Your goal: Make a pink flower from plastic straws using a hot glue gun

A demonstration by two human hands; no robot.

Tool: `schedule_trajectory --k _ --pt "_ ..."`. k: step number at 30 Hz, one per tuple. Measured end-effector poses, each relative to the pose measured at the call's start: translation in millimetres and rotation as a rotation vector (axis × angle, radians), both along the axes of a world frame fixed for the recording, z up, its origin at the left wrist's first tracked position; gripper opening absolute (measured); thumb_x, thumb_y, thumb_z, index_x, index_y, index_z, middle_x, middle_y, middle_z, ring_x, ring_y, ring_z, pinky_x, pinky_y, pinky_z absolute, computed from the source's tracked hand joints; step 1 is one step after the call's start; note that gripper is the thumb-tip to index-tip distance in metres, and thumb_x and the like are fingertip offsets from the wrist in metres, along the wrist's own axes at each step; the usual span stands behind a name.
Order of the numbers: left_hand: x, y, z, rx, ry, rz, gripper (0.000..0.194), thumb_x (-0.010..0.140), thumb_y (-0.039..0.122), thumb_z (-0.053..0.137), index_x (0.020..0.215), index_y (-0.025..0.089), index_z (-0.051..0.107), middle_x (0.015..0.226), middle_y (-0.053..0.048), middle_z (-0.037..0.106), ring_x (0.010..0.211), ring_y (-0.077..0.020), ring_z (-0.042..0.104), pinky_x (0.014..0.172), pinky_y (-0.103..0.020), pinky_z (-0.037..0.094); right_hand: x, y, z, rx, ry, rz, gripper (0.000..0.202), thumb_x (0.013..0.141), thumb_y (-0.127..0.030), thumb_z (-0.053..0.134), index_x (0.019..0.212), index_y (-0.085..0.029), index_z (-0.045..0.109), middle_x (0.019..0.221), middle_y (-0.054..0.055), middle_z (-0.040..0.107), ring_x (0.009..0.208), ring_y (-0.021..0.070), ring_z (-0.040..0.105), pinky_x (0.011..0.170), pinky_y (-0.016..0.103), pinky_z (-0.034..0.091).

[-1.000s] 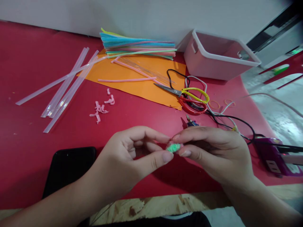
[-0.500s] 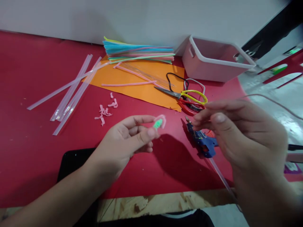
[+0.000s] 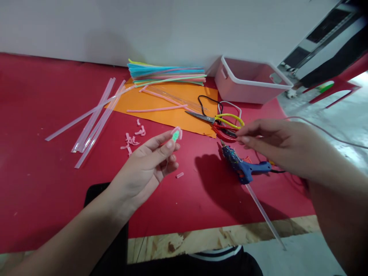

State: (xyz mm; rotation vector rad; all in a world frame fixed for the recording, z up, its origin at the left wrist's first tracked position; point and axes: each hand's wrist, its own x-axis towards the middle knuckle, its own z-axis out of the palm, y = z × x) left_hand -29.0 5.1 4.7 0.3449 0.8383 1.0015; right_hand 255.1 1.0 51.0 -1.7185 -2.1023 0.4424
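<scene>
left hand (image 3: 155, 157): small green-and-pink fuzzy piece (image 3: 176, 135) pinched between thumb and forefinger, raised over red worktop (image 3: 161, 214). right hand (image 3: 267, 142): fingertips drawn together beside red-and-yellow-handled scissors (image 3: 214, 120); whether anything is grasped, cannot tell. blue glue gun (image 3: 241, 165) lies below right hand, clear stick (image 3: 266, 216) extending past worktop edge. short pink piece (image 3: 179, 175) between left hand and glue gun.

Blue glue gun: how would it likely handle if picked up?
The glue gun would probably feel rigid, its body looking like hard plastic. The long glue stick overhangs the table and could knock or swing. The cord at its handle would likely drag.
</scene>
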Motion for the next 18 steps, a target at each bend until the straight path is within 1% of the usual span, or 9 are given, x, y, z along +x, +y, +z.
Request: schedule_trajectory --k 2,3,5,6,8,10,13,15,18 --pt "-1 -2 0.0 0.001 0.015 -0.033 0.014 0.079 0.010 0.077 0.089 0.020 0.076 0.073 0.002 0.071 0.054 -0.0049 0.063 0.055 -0.016 0.057 21 -13 -8.8 -0.004 -0.353 0.066 0.026 0.084 -0.027 0.061 0.109 -0.022 0.069 0.101 0.010 0.075 0.083 0.0251 0.072 0.066 0.037 0.055" --pt "-1 -3 -0.2 0.004 0.022 -0.050 0.015 0.079 0.011 0.078 0.091 0.020 0.075 0.073 0.002 0.071 0.055 -0.0049 0.062 0.055 -0.015 0.057 30 -21 -15.2 -0.004 -0.480 0.099 0.030 0.082 -0.024 0.062 0.111 -0.019 0.068 0.103 0.014 0.074 0.089 0.0299 0.072 0.073 0.043 0.056" --pt "-1 -4 -0.8 0.013 0.033 -0.082 0.019 0.077 0.013 0.080 0.093 0.020 0.075 0.073 0.002 0.071 0.055 -0.0048 0.062 0.055 -0.015 0.056 42 -34 -29.8 -0.015 -0.628 0.171 0.029 0.080 -0.016 0.059 0.108 -0.014 0.067 0.106 0.019 0.072 0.099 0.0365 0.069 0.082 0.050 0.055" --pt "-1 -5 -1.1 0.015 0.039 -0.093 0.020 0.076 0.013 0.081 0.094 0.020 0.075 0.073 0.002 0.070 0.056 -0.0049 0.062 0.056 -0.015 0.056 44 -38 -36.8 -0.034 -0.641 0.219 0.033 0.080 -0.012 0.056 0.111 -0.015 0.065 0.110 0.019 0.071 0.103 0.0361 0.068 0.086 0.049 0.055" --pt "0 -7 -1.3 0.014 0.051 -0.109 0.021 0.075 0.014 0.082 0.095 0.019 0.074 0.073 0.003 0.070 0.058 -0.0051 0.063 0.057 -0.015 0.056 43 -42 -47.9 -0.031 -0.610 0.252 0.038 0.082 -0.009 0.051 0.117 -0.018 0.061 0.108 0.016 0.071 0.100 0.0330 0.069 0.085 0.046 0.055" --pt "0 -8 -0.7 0.011 0.064 -0.131 0.022 0.075 0.015 0.082 0.094 0.019 0.072 0.071 0.003 0.070 0.059 -0.0055 0.064 0.058 -0.015 0.055 38 -40 -53.0 -0.012 -0.543 0.246 0.041 0.080 -0.005 0.048 0.117 -0.021 0.059 0.101 0.013 0.071 0.093 0.0297 0.070 0.078 0.042 0.056" --pt "1 -9 1.4 0.016 0.063 -0.169 0.025 0.071 0.017 0.086 0.091 0.019 0.070 0.067 0.004 0.070 0.057 -0.0058 0.063 0.057 -0.015 0.054 29 -33 -48.2 0.058 -0.400 0.223 0.042 0.074 -0.003 0.052 0.109 -0.024 0.060 0.096 0.010 0.070 0.089 0.0267 0.070 0.071 0.036 0.055" --pt "2 -11 2.6 0.020 0.056 -0.176 0.027 0.067 0.017 0.089 0.087 0.019 0.070 0.065 0.004 0.070 0.056 -0.0060 0.064 0.057 -0.014 0.054 22 -31 -40.4 0.172 -0.247 0.171 0.034 0.076 -0.009 0.060 0.105 -0.026 0.061 0.092 0.008 0.070 0.080 0.0238 0.070 0.066 0.032 0.054" --pt "2 -12 2.8 0.033 0.043 -0.187 0.027 0.064 0.017 0.090 0.083 0.020 0.071 0.062 0.004 0.069 0.056 -0.0065 0.065 0.058 -0.014 0.055 10 -34 -32.2 0.311 0.044 0.070 0.020 0.076 -0.027 0.069 0.095 -0.029 0.064 0.076 0.002 0.070 0.059 0.0181 0.065 0.052 0.027 0.048"
